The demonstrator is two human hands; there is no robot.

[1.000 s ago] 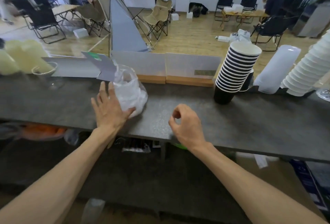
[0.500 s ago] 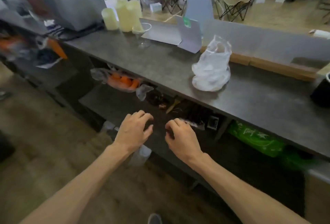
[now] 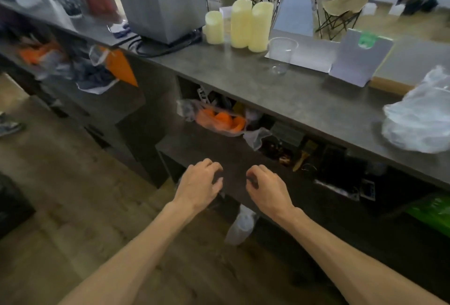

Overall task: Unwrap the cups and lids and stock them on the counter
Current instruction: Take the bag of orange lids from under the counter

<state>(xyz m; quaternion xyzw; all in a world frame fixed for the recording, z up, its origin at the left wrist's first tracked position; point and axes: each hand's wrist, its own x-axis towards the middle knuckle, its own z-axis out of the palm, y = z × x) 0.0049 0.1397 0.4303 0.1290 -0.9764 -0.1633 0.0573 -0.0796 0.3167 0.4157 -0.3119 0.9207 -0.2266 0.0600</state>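
Head view: both hands loosely curled, empty; plastic wrap cut off at right edge

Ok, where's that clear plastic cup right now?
The clear plastic cup stands upright on the counter, toward the back, just right of the three cream candles and left of the folded card.

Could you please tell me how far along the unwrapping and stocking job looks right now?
Done: a crumpled plastic wrapper lies on the counter. In hand: nothing; the left hand and right hand hang loosely curled before the lower shelf. Left: a wrapped sleeve of clear cups on the floor below.
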